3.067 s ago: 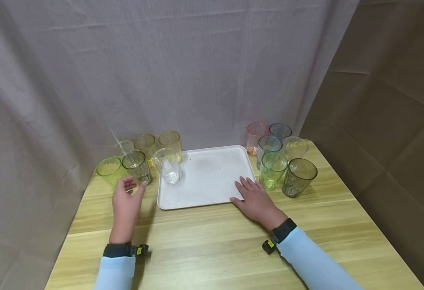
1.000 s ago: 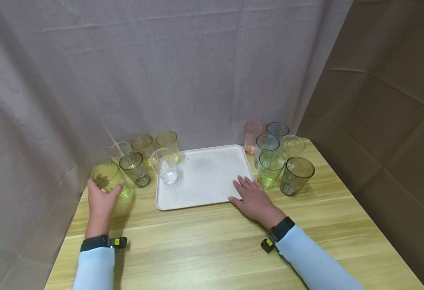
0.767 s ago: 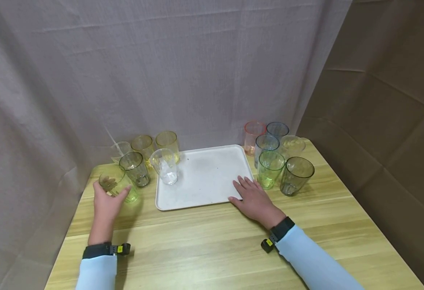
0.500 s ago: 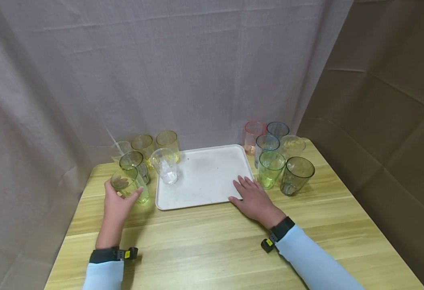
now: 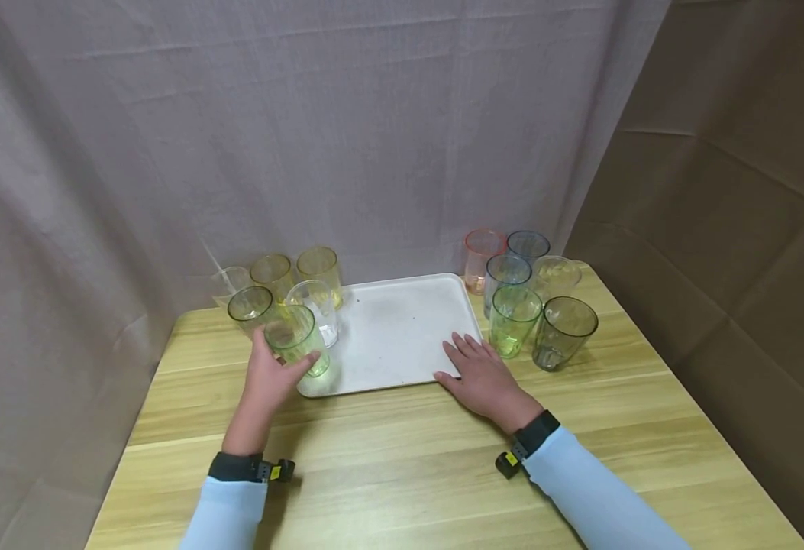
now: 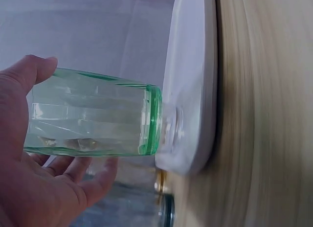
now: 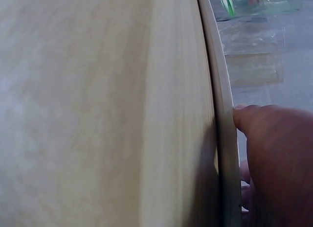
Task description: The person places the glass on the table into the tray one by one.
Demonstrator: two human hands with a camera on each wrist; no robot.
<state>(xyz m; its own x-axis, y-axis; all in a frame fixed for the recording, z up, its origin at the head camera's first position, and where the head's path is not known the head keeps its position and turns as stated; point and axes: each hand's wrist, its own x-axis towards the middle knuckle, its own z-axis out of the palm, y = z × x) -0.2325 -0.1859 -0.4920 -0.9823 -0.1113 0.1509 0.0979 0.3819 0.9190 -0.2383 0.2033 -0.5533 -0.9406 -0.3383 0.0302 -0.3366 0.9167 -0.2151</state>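
My left hand [image 5: 267, 382] grips a yellow-green tumbler [image 5: 300, 344], thumb on one side and fingers round the other. The tumbler is over the front left corner of the white tray [image 5: 402, 328], and in the left wrist view its green base [image 6: 152, 120] appears slightly above the tray surface. Just behind it a clear tumbler [image 5: 322, 299] stands on the tray, partly hidden. My right hand [image 5: 487, 386] rests on the tray's front right corner, fingers stretched out over the rim. In the right wrist view, the thumb [image 7: 249, 117] touches the tray edge.
Left of the tray stand a smoky grey tumbler [image 5: 249, 304], two amber tumblers [image 5: 319, 267] and a clear one [image 5: 233, 281]. On the right, several tumblers cluster, including green [image 5: 514, 321], grey [image 5: 565, 336], blue [image 5: 508, 286] and pink [image 5: 485, 263]. A curtain [image 5: 388, 137] hangs behind the wooden table [image 5: 402, 473].
My left hand took hold of the yellow-green tumbler at the far left and has carried it rightwards, past the grey tumbler, to the tray's corner. The right hand stays put.
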